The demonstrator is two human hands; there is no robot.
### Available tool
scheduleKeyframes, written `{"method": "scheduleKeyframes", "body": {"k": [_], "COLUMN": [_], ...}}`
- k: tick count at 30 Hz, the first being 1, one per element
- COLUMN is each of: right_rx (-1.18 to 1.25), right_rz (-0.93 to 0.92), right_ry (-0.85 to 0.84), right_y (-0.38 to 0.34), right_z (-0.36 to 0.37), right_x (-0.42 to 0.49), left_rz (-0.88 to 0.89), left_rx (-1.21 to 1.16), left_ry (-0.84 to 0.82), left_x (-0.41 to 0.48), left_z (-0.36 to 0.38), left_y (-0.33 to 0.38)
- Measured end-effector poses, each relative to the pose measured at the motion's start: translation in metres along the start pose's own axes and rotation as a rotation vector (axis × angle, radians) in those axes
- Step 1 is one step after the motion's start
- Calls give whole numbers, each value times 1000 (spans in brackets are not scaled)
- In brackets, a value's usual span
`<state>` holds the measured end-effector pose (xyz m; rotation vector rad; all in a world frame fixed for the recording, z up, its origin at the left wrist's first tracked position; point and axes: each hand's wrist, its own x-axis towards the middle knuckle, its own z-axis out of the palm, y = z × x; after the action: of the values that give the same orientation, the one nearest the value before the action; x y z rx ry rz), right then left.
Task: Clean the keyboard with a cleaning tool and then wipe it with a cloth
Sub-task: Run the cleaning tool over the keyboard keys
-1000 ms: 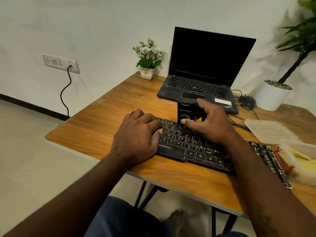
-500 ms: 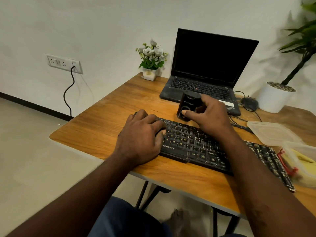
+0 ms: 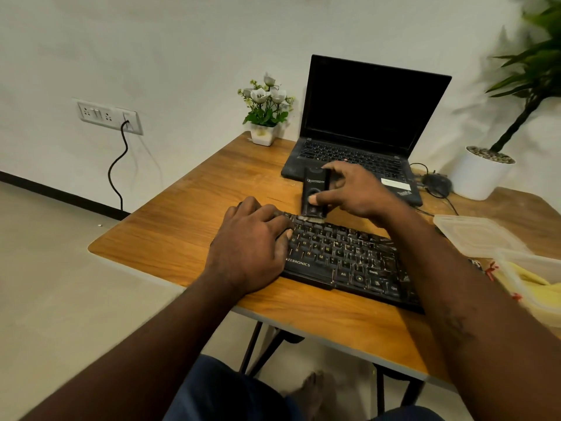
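A black keyboard [image 3: 349,256] lies across the near part of the wooden table [image 3: 188,226]. My left hand [image 3: 252,247] covers its left end with curled fingers, holding it down. My right hand [image 3: 355,189] grips a black brush-type cleaning tool [image 3: 314,192], thumb on its front face. The tool stands upright with its bristles touching the keyboard's top row of keys near the left. A yellow cloth [image 3: 534,284] lies in a clear plastic container [image 3: 528,262] at the right edge, mostly out of frame.
An open black laptop [image 3: 361,138] stands behind the keyboard. A small white flower pot [image 3: 264,129] sits at the table's back left corner, a black mouse [image 3: 437,183] with cables and a large white planter [image 3: 482,174] at the back right. A clear lid [image 3: 473,232] lies right of the keyboard.
The tool first rose toward the laptop, then came back down onto the top key row. The left hand stayed put on the keyboard.
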<state>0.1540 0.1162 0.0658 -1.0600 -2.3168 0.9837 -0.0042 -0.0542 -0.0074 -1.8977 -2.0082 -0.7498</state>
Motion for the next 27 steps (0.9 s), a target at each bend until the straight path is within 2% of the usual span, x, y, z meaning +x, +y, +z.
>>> {"method": "scheduleKeyframes", "body": {"k": [6, 12, 16, 19, 24, 27], "right_rx": [0, 35, -64, -6, -152, -106], "right_rz": [72, -84, -184, -198, -210, -245], "right_ry": [44, 72, 122, 37, 158, 80], "right_y": [34, 41, 46, 48, 49, 47], "right_z": [-48, -32, -28, -28, -24, -21], "right_x": [-38, -32, -31, -36, -33, -39], "left_rz": [10, 26, 25, 31, 32, 31], "left_rx": [11, 5, 1, -8, 2, 5], "left_ry": [5, 30, 27, 22, 14, 18], "left_x": [0, -1, 1, 1, 1, 0], "left_z": [1, 2, 3, 4, 4, 4], "left_y": [1, 1, 0, -1, 0, 1]}}
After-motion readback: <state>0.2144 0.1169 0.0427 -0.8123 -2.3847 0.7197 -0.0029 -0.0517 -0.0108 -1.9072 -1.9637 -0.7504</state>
